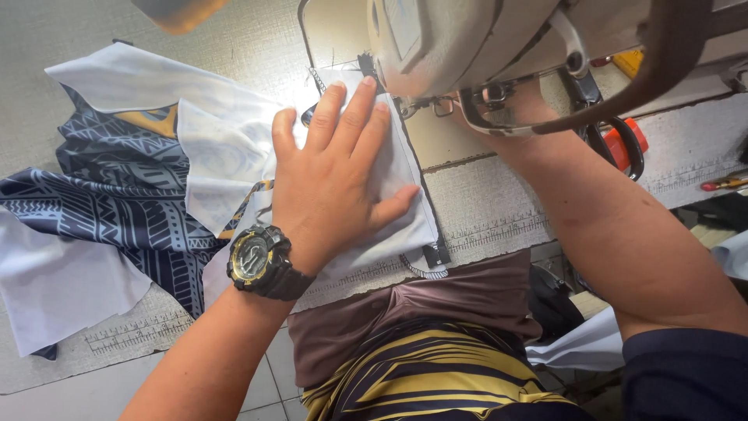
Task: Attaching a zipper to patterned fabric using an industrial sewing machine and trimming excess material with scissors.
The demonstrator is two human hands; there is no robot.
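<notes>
Fabric (226, 148), white on its upper side and dark blue with a pale geometric print beneath, lies in one piece across the sewing table (483, 203). One left hand (331, 175), wearing one black watch (261, 261), presses it flat with fingers spread, gripping nothing. One sewing machine (452, 47) hides the right hand, so its fingers cannot be judged.
</notes>
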